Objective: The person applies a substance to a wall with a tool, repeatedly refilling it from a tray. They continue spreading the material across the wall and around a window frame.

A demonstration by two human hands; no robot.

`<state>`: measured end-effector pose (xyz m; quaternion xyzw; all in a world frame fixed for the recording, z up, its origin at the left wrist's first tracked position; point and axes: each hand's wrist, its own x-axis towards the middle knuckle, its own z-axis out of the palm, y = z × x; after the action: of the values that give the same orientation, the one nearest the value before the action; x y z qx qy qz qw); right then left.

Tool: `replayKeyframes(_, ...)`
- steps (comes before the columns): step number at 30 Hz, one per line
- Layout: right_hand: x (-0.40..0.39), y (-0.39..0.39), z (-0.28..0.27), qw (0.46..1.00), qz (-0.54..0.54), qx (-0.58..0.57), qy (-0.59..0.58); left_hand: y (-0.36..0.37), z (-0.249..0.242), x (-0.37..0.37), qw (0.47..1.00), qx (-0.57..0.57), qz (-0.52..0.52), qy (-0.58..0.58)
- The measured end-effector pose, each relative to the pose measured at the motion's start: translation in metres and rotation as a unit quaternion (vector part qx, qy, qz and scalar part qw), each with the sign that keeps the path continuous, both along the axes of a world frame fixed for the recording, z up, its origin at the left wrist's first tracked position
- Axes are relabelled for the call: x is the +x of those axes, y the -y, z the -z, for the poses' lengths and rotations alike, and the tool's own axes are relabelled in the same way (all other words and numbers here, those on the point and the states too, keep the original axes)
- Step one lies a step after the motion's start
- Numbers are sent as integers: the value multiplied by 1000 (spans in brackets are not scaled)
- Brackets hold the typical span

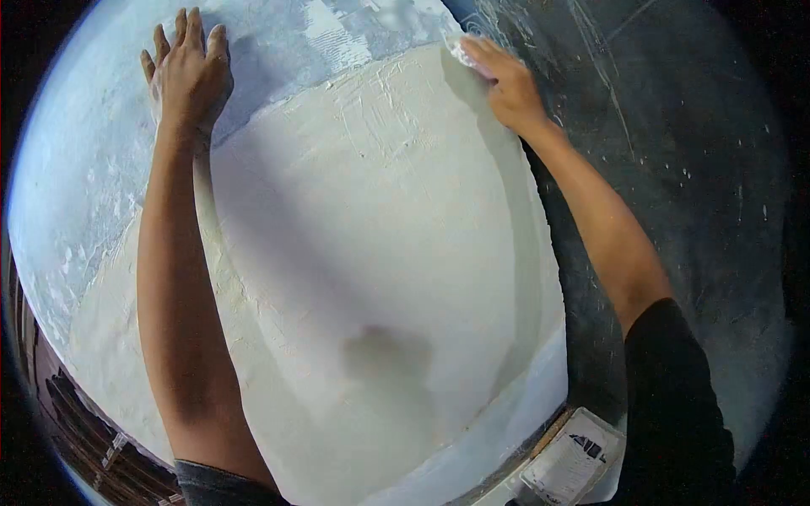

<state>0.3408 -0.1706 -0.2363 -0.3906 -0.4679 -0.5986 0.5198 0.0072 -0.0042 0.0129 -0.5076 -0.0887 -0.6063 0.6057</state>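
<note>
My left hand (191,80) lies with fingers stretched out on the bluish-white, smeared part of a large pale surface (236,59). Below and between my arms spreads a smooth cream-coloured area (380,219) with ridged, paste-like streaks near its top edge. At the upper right, where the pale surface meets a dark one, my right hand (510,88) is closed around a small, whitish, pinkish-edged thing (462,55). White paste seems to cover that thing, and its kind cannot be made out. It is against or very close to the pale surface's edge.
A dark, scratched surface (675,169) with white specks fills the right side. At the lower right stands a clear plastic tub (574,460) with white material on it. Dark brown curved strips (93,430) show at the lower left. Shadows fall across the cream area.
</note>
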Motion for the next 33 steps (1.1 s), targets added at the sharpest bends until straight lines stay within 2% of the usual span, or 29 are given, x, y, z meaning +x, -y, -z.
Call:
replayKeyframes(1,5,-4,2,999,1,-32,38,-1,-1,0,1000,-1,-1,-1)
replayKeyframes(2,5,-9,24,999,7,-33,3,-2,-3,-1,1000,10,5,-6)
replayKeyframes(4,-19,-5,82,998,5,-52,-41,-3,-5,-2,1000,20,17,-6)
replayKeyframes(7,-35,13,187,989,20,-122,-79,-3,-3,0,1000,13,-21,4)
replayKeyframes(9,-45,32,214,987,12,-133,-93,-3,-2,1,999,2,-27,20)
replayKeyframes(11,-44,36,207,989,4,-115,-90,-4,-3,1,1000,3,-7,13)
replayKeyframes(16,-61,11,49,999,-30,7,-8,-2,-2,-1,1000,-3,-6,18)
replayKeyframes(19,-73,-19,8,999,-38,10,27,-10,-10,-3,1000,26,-8,-5)
replayKeyframes(20,-77,-25,5,999,-34,-8,38,-11,-10,-3,999,30,1,-11)
replayKeyframes(22,-99,-32,38,999,-18,-45,-3,-12,-10,-4,999,33,10,-15)
replayKeyframes(28,-136,-6,213,982,14,-182,-55,-5,-6,-2,1000,14,-11,7)
replayKeyframes(30,-133,7,211,982,11,-179,-59,-7,-8,-2,1000,21,15,-6)
replayKeyframes(33,-133,11,119,997,-30,-66,-20,-1,-4,-1,999,6,-45,16)
